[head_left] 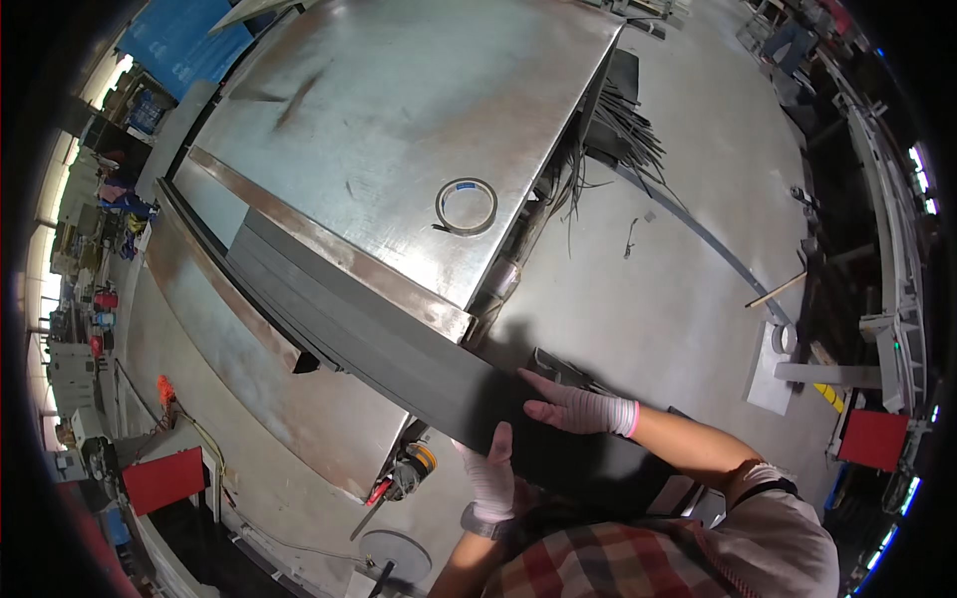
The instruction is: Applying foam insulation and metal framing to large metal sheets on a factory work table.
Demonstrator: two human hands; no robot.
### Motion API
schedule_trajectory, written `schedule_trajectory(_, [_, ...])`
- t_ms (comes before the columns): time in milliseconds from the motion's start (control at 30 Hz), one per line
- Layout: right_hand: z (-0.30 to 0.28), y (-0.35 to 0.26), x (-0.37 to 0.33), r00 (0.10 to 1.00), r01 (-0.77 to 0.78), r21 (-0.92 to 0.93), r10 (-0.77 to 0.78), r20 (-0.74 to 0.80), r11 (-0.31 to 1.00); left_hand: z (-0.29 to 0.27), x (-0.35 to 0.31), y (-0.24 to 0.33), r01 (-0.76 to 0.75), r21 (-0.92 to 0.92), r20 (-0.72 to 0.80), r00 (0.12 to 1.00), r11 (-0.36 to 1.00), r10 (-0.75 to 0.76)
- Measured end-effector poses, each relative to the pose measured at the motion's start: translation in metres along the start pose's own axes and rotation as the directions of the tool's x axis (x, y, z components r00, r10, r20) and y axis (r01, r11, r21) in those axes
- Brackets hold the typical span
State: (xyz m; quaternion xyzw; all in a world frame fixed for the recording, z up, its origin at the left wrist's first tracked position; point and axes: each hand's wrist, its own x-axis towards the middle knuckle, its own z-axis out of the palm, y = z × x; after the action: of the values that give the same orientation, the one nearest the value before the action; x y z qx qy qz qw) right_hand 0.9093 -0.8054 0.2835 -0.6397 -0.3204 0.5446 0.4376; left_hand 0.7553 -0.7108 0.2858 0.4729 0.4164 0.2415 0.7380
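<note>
Left hand (490,476), in a white knit glove, is gripping the near edge of a long dark sheet (399,344) at lower centre of the frame, thumb lying on the top face and fingers wrapped under the edge. Right hand (578,407), also in a white glove with a pink cuff, is lying flat and open on the sheet's top face just right of the left hand, fingers pointing toward the frame's left.

The dark sheet is running diagonally from lower centre up toward centre left, its far part lying in the slot of a large steel table (399,120), under a raised metal bar (329,244). The sheet appears to be the top one of a stack of similar dark strips.

A roll of tape (467,205), ring-shaped with a pale rim, is lying flat on the table top, at centre, well apart from both hands.

Below the table edge, left of the left hand, a yellow-and-black fitting (419,460) is showing. A bundle of thin dark rods (623,130) is lying on the floor at upper right of centre. A red rectangular box (162,478) is sitting at lower left; another red box (873,439) is at right. A blue sheet (184,40) is occupying the upper left.
</note>
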Motion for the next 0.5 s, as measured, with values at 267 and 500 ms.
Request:
schedule_trajectory(267, [-0.087, -0.074, 0.126, 0.574, -0.029, -0.948, -0.771, -0.275, 0.317, -0.02, 0.046, 0.039, 0.115, 0.092, -0.061, 0.992, 0.989, -0.11])
schedule_trajectory(500, [-0.117, -0.096, 0.094, 0.617, 0.243, -0.926, -0.783, -0.081, 0.288, -0.029, 0.0, 0.069, 0.114, 0.218, -0.08, 0.992, 0.969, -0.098])
